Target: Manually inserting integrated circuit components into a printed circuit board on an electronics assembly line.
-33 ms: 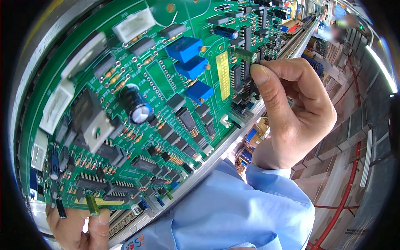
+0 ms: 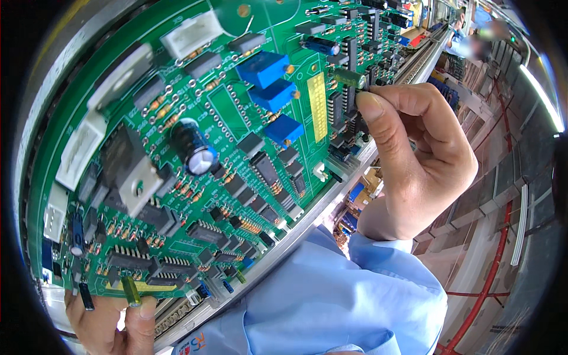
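Note:
A large green circuit board (image 2: 133,38), crowded with parts, fills the left and middle. My right hand (image 2: 420,154) reaches over its right side with thumb and forefinger pinched together. Their tips are right beside a small olive-green cylindrical capacitor (image 2: 349,78) and dark chips; whatever lies between them is hidden. At the lower left, my left hand (image 2: 109,325) is bent below the board's edge, thumb beside a second olive-green capacitor (image 2: 131,292). Its fingertips are partly covered by the board, so what they grip is unclear. Blue box-shaped parts (image 2: 264,69) stand between the hands.
A metal rail (image 2: 260,269) runs along the board's near edge. Blue sleeves (image 2: 331,296) cross below it. White connectors (image 2: 81,151) and a big black capacitor (image 2: 192,148) rise from the board. Another person (image 2: 467,44) is far off at upper right.

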Tool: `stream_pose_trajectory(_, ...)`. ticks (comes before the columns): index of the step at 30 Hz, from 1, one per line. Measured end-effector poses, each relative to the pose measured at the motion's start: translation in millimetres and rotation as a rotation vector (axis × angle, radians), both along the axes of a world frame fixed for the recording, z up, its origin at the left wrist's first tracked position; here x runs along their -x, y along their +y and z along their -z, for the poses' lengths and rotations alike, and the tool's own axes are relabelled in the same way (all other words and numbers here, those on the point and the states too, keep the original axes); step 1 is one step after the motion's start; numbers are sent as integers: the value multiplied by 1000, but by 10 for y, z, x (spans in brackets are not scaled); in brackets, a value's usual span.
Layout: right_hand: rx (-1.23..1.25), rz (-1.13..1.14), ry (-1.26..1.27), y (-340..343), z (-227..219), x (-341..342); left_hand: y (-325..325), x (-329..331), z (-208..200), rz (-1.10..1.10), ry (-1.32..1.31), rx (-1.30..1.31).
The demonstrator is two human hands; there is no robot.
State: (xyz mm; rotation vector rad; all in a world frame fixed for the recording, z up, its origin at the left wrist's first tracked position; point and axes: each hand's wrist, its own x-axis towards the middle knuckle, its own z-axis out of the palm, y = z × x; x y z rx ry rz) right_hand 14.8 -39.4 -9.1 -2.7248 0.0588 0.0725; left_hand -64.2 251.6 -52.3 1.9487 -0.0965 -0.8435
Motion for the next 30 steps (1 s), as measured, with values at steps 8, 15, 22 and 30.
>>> stream_pose_trajectory(8, -32, -11, -20, -24, 48, -25, 22, 24, 27, -10, 14, -20)
stream_pose_trajectory(15, 7, -72, 3, -29, 70, -26, 25, 35, 83, -30, 42, -3)
stream_pose_trajectory(22, 36, -61, -49, -48, 135, 11, -26, 7, 86, 8, 4, -31)
stream_pose_trajectory(30, -120, -1, -80, -143, -30, -36, -79, -87, -273, 59, -195, -215)
